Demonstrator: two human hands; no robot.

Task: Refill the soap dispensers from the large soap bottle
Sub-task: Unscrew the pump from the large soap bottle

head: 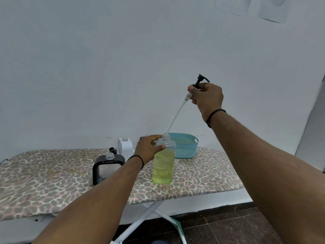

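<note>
The clear plastic dispenser bottle (163, 161) stands on the leopard-print board (52, 180) about two-thirds full of yellow-green soap, left hand (149, 148) gripping its shoulder, right hand (206, 98) pinching the black pump (202, 80) — tube tip at the neck, uncapped — while the black-framed dispenser (108, 167) looks unfilled.

Before you, the worktop (52, 182) runs left to right against the wall. The soap bottle (163, 162) stands upright on it near the middle, your left hand (149, 148) around its shoulder. Above and to the right, your right hand (207, 99) holds the pump (202, 81) aloft; its tube (175, 117) slants down-left, the tip at the bottle's open neck, perhaps just inside it. Left of the bottle, partly behind your left forearm, stands an uncapped dispenser (105, 166). Behind that, by the wall, stands a second container (125, 146). The basket (184, 147) sits behind and to the right of the bottle.
</note>
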